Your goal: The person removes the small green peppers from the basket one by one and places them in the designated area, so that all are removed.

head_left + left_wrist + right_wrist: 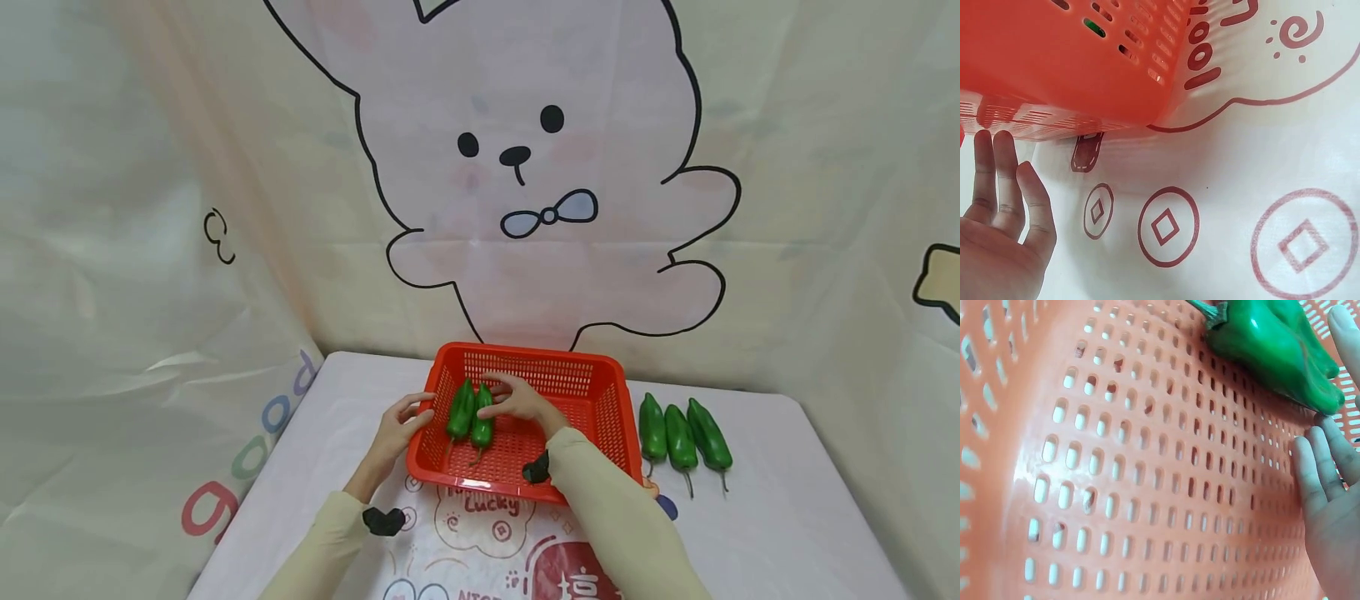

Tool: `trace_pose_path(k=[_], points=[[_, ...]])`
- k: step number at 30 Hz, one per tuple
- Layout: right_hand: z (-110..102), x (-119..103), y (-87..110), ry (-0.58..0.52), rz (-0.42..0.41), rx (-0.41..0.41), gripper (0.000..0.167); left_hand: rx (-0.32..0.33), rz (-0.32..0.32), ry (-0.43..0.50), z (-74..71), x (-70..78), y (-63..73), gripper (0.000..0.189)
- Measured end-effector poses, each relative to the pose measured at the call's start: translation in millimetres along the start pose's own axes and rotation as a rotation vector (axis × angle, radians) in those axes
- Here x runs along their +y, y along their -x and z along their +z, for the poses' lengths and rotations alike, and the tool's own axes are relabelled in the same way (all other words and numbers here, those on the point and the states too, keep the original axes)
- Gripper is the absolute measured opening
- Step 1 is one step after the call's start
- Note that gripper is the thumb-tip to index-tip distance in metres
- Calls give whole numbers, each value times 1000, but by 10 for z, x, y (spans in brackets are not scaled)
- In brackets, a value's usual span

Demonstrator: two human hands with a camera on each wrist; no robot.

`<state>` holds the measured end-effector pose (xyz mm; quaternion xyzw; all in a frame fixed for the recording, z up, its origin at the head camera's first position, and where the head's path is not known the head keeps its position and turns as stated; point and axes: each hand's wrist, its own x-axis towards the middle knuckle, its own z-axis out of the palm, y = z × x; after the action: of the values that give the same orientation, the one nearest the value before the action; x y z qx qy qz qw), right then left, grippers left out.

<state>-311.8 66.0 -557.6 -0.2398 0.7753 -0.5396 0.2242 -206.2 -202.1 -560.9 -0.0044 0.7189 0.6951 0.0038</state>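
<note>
A red plastic basket [487,486] with slotted walls stands on the table. Inside its left part lie two green peppers [460,412], side by side with stems toward the front. My right hand [522,403] reaches into the basket beside the right-hand pepper [1266,347]. Its thumb and fingers are spread apart, fingertips [1313,440] right at the pepper's tip in the right wrist view. At the basket's left side is my left hand [396,429], its fingers extended and fingertips [1004,140] against the outer wall in the left wrist view.
To the right of the basket, three more green peppers [681,440] lie in a row on the white table cover [780,500], which carries printed drawings toward the front. Behind the table hangs a cloth backdrop [810,292] with a cartoon bear.
</note>
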Motion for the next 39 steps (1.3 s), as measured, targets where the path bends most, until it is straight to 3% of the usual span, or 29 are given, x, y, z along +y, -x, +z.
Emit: trace_pose_path(k=[9, 20, 25, 28, 32, 39], points=[[77, -19, -16, -7, 38, 47, 73, -28, 26, 4, 56, 152, 87, 35], [92, 31, -23, -55, 44, 71, 70, -17, 9, 5, 23, -32, 22, 37], [95, 54, -8, -84, 12, 78, 70, -21, 24, -15, 49, 140, 107, 36], [109, 52, -1, -104, 8, 89, 68, -15, 23, -23, 47, 139, 108, 35], [111, 57, -2, -154, 13, 91, 65, 3, 13, -28, 20, -11, 29, 34], [86, 81, -24, -280, 22, 66, 62, -30, 53, -17, 45, 235, 142, 34]])
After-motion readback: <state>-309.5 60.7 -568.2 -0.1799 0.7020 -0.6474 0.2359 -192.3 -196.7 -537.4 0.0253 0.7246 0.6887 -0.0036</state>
